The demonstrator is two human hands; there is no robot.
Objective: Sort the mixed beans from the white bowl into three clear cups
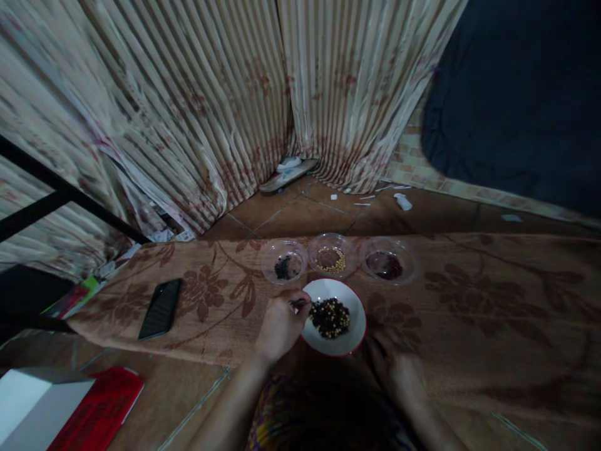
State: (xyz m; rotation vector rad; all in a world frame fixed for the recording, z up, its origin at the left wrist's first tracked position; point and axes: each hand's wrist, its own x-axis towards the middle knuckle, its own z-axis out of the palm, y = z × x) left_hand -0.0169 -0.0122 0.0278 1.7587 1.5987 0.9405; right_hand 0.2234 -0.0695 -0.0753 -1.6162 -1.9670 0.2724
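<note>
A white bowl with a red rim (pixel 360 310) holds a mixed heap of dark and pale yellow beans (pixel 330 318). At the bowl's left rim is my left hand (pixel 280 322), its fingers pinched together around something small that I cannot make out. My right hand (pixel 397 363) rests low at the bowl's right side in shadow, fingers loosely apart and holding nothing I can see. Behind the bowl stand three clear plastic bowls: one with black beans (pixel 282 268), one with yellow beans (pixel 334 260), one with dark red beans (pixel 385 265).
A patterned brown cloth (pixel 469 351) covers the low table. A black phone (pixel 160 309) lies on its left part. Left of the table are a black metal frame (pixel 61 188), a white box (pixel 37 401) and a red item (pixel 101 407). Striped curtains (pixel 211 106) hang behind.
</note>
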